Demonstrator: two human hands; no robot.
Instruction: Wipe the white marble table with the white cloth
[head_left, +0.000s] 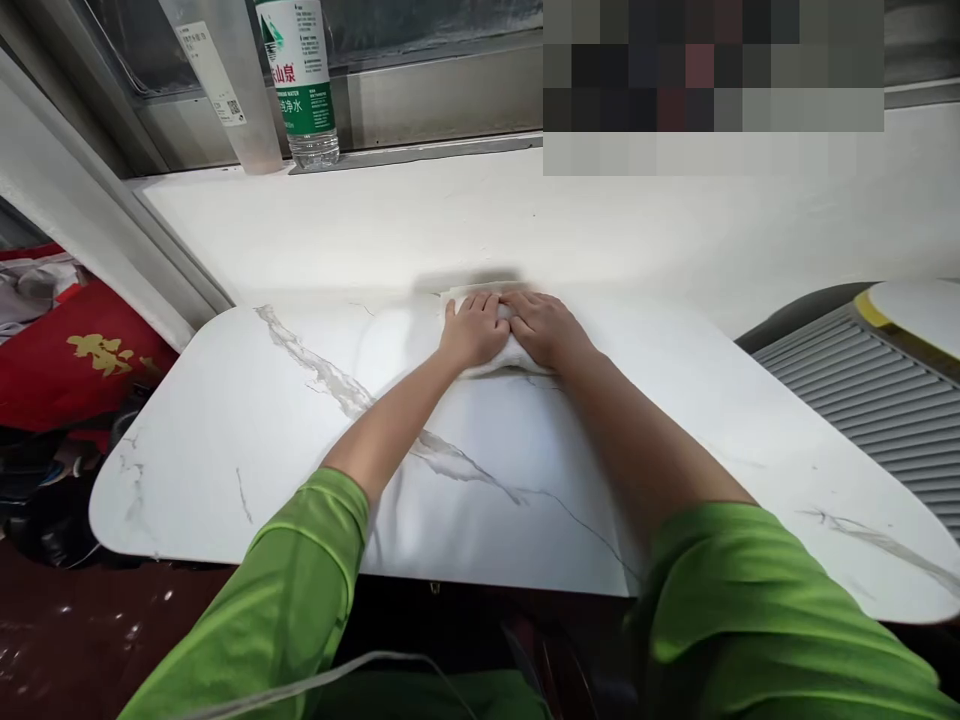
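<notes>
A folded white cloth [514, 357] lies at the far edge of the white marble-patterned table [247, 430], close to the wall. My left hand [475, 330] presses down on its left part, fingers bent over the fabric and pointing away from me. On the right part rests my right hand [549, 328], its fingers likewise curled over the cloth. The two hands nearly meet at the middle. Both palms and the underside of the cloth are hidden.
A water bottle [300, 85] and a tall translucent container [229, 90] stand on the window ledge at upper left. A red bag [82, 350] sits left of the table. A grey ribbed surface [862, 370] lies at right. A pale cable crosses below.
</notes>
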